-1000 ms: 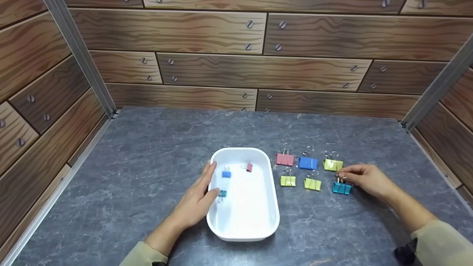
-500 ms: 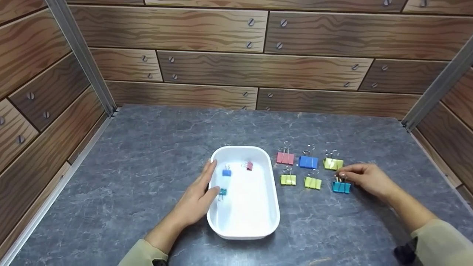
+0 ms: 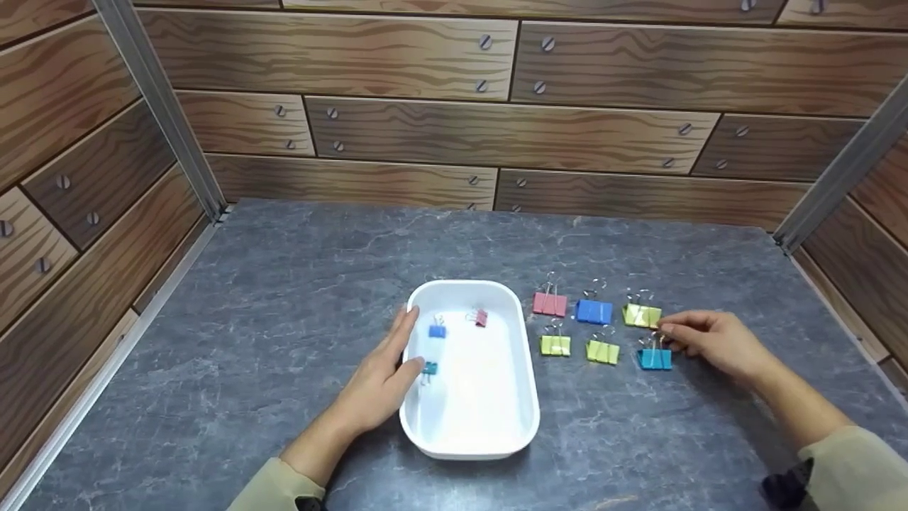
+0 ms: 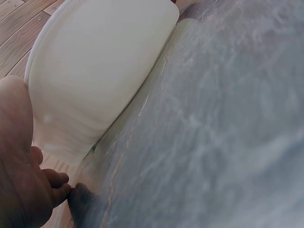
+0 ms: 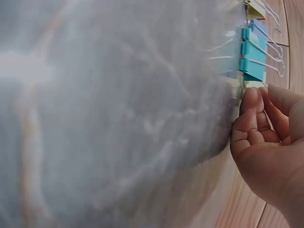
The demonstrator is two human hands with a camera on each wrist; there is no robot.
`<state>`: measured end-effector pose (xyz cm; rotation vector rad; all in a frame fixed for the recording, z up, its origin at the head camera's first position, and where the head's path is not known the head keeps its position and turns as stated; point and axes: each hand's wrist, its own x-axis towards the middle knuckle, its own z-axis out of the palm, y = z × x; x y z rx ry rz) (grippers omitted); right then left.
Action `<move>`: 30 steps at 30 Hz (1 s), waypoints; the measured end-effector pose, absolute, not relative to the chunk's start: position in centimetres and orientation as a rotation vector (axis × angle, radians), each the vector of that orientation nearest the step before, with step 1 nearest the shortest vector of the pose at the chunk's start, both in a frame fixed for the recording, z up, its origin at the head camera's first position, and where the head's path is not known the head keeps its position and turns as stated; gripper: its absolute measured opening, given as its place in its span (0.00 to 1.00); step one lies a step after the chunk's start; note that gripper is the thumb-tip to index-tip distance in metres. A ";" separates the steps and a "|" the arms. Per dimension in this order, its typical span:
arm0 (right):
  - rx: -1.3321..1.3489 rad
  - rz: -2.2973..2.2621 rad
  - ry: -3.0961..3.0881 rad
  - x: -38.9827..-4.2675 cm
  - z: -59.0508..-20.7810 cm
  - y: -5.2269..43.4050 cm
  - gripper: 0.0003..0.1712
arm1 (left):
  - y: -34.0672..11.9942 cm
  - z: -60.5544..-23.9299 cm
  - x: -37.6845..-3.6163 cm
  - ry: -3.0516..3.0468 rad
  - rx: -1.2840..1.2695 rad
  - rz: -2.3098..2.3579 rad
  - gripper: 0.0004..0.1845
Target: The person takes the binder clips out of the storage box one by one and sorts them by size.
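Observation:
A white tray point(image 3: 468, 451) stands mid-table. Along its left side my left hand point(image 3: 372, 389) rests, fingers straight against the outer wall and thumb over the rim. In the left wrist view that thumb point(image 4: 14, 109) touches the tray wall point(image 4: 99, 66). My right hand point(image 3: 716, 348) is just right of a teal binder clip point(image 3: 655, 359), standing with its wire handles up. In the right wrist view the hand point(image 5: 270, 142) has loosely curled fingers, below and apart from the teal clip point(image 5: 254, 52); nothing shows between them.
Inside the tray lie small blue point(image 3: 437, 331), pink point(image 3: 482, 318) and teal point(image 3: 430, 368) binder clips. Right of it stand a pink clip point(image 3: 550, 304), a blue clip point(image 3: 594, 311) and yellow-green clips point(image 3: 555, 345), point(image 3: 603, 352), point(image 3: 642, 316). Wood-patterned walls point(image 3: 397, 64) enclose the table.
My right hand has let go of the teal clip's handles and shifted slightly right. The clip stays in place. My left hand keeps its place on the tray.

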<state>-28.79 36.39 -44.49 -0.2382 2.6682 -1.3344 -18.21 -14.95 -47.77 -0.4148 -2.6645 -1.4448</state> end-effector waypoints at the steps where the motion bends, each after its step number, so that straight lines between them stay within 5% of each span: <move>1: -0.240 -1.353 2.671 -28.7 -44.3 36.5 0.22 | -14.9 -47.8 -18.2 -2.662 -0.418 -1.445 0.38; 11: -0.408 -1.415 2.770 -27.5 -40.9 34.6 0.19 | -15.0 -47.7 -18.1 -2.660 -0.420 -1.437 0.38; 30: -0.920 -1.540 2.493 -26.4 -38.0 20.2 0.09 | -14.9 -47.6 -18.2 -2.666 -0.423 -1.427 0.38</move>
